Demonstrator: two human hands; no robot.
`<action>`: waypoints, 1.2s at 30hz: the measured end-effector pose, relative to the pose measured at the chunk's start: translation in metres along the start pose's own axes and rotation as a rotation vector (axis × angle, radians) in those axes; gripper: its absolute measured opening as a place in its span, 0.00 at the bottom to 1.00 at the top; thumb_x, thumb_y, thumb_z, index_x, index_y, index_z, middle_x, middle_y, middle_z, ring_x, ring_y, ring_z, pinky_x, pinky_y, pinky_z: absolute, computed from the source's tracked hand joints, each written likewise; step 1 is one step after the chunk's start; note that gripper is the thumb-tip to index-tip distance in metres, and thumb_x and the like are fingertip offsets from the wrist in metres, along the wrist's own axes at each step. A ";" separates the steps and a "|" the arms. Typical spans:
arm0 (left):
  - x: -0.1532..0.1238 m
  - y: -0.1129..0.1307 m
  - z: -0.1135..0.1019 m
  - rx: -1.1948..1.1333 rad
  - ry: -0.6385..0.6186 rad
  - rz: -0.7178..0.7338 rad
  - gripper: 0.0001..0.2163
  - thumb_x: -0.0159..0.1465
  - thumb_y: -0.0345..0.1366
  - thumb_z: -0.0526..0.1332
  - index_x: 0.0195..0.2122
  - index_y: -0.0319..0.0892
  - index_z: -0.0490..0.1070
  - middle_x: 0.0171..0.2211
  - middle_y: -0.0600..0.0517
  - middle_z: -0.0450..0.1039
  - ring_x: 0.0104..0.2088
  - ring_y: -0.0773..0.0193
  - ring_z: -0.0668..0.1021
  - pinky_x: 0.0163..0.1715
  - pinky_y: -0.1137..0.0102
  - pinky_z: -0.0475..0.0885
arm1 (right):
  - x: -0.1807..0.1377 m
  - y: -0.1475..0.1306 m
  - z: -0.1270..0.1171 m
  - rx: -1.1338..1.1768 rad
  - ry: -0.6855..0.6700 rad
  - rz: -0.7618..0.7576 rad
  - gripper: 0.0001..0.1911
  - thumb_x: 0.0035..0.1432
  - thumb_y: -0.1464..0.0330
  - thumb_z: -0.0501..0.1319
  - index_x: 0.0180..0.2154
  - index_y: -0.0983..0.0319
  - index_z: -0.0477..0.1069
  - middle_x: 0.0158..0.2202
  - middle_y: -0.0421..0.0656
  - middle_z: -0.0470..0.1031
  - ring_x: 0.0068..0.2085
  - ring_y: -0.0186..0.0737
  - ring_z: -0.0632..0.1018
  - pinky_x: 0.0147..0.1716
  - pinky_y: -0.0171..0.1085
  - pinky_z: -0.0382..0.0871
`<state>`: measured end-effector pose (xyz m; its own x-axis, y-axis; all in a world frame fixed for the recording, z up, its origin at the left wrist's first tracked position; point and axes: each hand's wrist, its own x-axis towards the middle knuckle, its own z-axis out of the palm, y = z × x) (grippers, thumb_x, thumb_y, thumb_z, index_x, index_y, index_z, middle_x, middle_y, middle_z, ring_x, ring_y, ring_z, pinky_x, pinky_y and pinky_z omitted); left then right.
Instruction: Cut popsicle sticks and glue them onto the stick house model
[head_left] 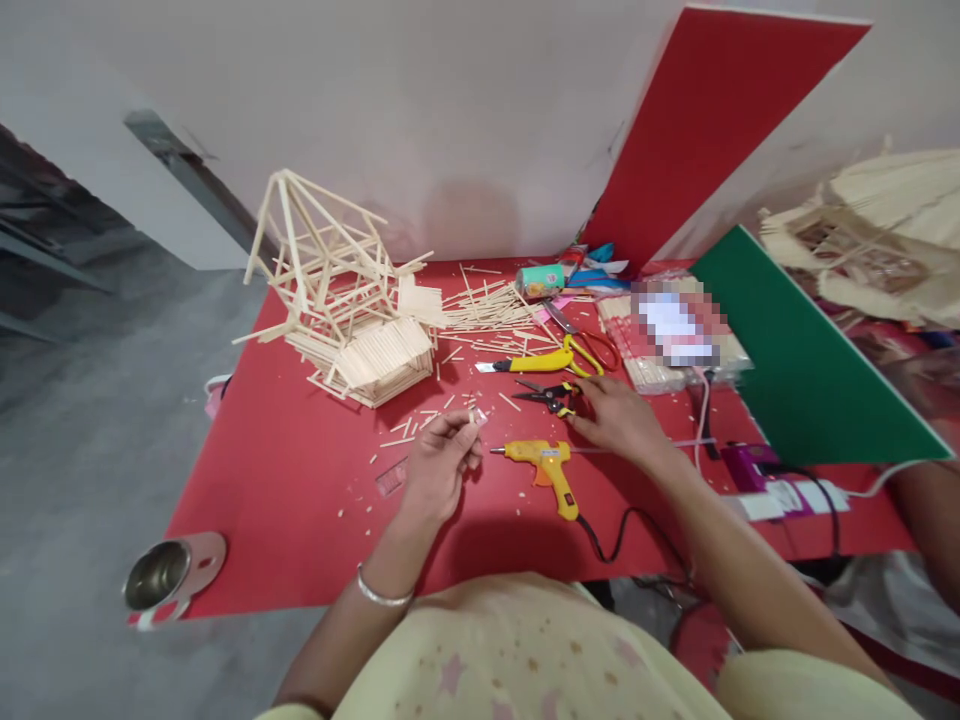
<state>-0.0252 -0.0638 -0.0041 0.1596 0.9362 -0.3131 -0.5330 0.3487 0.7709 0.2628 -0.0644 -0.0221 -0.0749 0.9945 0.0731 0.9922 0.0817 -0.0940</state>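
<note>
My left hand [442, 465] is closed, pinching a small pale piece [477, 416] with a pinkish, see-through end; its exact kind is unclear. Under that hand lies a clear ruler-like strip [391, 477]. With thumb and fingers on either side of the yellow handles, my right hand [622, 415] grips the snips [551, 396], whose black blades point left on the table. A yellow glue gun [546, 465] lies just below, nozzle to the left. Above the snips are a yellow box cutter [529, 362] and scissors [581, 335]. The stick-built frame model [345, 300] stands at the left.
Loose wooden sticks [487, 308] and a green-labelled can [540, 280] lie at the back of the red table [285, 510]. A metal mug [169, 575] stands at the left corner. A green board [810, 350], packed sticks [637, 360] and a power strip [787, 497] are right.
</note>
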 end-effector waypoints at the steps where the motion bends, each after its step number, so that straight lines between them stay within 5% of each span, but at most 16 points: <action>1: 0.001 -0.002 0.001 0.003 0.012 -0.011 0.16 0.49 0.36 0.76 0.36 0.39 0.77 0.22 0.55 0.74 0.19 0.73 0.72 0.18 0.79 0.66 | 0.001 0.004 0.001 0.009 -0.004 -0.011 0.30 0.61 0.56 0.62 0.59 0.66 0.69 0.55 0.56 0.74 0.55 0.55 0.74 0.52 0.47 0.68; 6: 0.005 -0.007 0.008 0.016 0.054 -0.023 0.16 0.48 0.37 0.77 0.36 0.38 0.79 0.22 0.54 0.74 0.19 0.73 0.73 0.18 0.78 0.67 | 0.030 -0.017 -0.005 0.044 0.100 -0.081 0.20 0.69 0.60 0.51 0.54 0.63 0.73 0.53 0.50 0.76 0.54 0.48 0.73 0.52 0.42 0.64; 12: 0.009 -0.003 0.005 0.034 0.082 -0.002 0.15 0.48 0.37 0.77 0.36 0.39 0.79 0.23 0.54 0.74 0.20 0.73 0.73 0.19 0.78 0.67 | 0.078 -0.032 -0.009 -0.130 -0.023 -0.165 0.18 0.64 0.71 0.51 0.52 0.64 0.73 0.51 0.53 0.75 0.52 0.50 0.71 0.47 0.42 0.59; 22: 0.022 -0.002 -0.005 0.051 0.127 0.029 0.15 0.49 0.39 0.77 0.35 0.39 0.79 0.22 0.55 0.73 0.19 0.73 0.71 0.19 0.77 0.66 | 0.096 -0.024 0.010 -0.198 -0.143 -0.242 0.20 0.66 0.72 0.48 0.54 0.64 0.71 0.45 0.53 0.75 0.48 0.50 0.73 0.45 0.43 0.56; 28: 0.025 0.001 -0.003 0.108 0.149 0.060 0.15 0.50 0.40 0.76 0.34 0.37 0.79 0.21 0.54 0.73 0.19 0.72 0.72 0.18 0.77 0.67 | 0.069 -0.036 -0.008 -0.070 0.061 -0.183 0.19 0.65 0.64 0.52 0.52 0.67 0.71 0.45 0.54 0.76 0.41 0.48 0.76 0.37 0.40 0.59; 32: 0.026 0.000 -0.002 0.133 0.129 0.081 0.14 0.50 0.40 0.76 0.33 0.37 0.79 0.21 0.53 0.74 0.19 0.72 0.72 0.18 0.76 0.68 | 0.035 -0.052 -0.030 0.129 0.156 -0.367 0.23 0.67 0.53 0.54 0.51 0.61 0.73 0.42 0.47 0.79 0.38 0.42 0.77 0.36 0.38 0.62; 36: 0.023 0.000 0.001 0.158 0.042 0.044 0.15 0.54 0.42 0.73 0.39 0.38 0.79 0.20 0.53 0.74 0.18 0.69 0.73 0.17 0.75 0.69 | 0.019 -0.064 -0.037 0.149 0.212 -0.475 0.23 0.68 0.52 0.55 0.49 0.62 0.75 0.39 0.46 0.80 0.36 0.41 0.77 0.35 0.38 0.63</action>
<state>-0.0205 -0.0421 -0.0107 0.1029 0.9491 -0.2976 -0.4007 0.3133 0.8610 0.2014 -0.0533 0.0216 -0.4747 0.8121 0.3393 0.8282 0.5427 -0.1403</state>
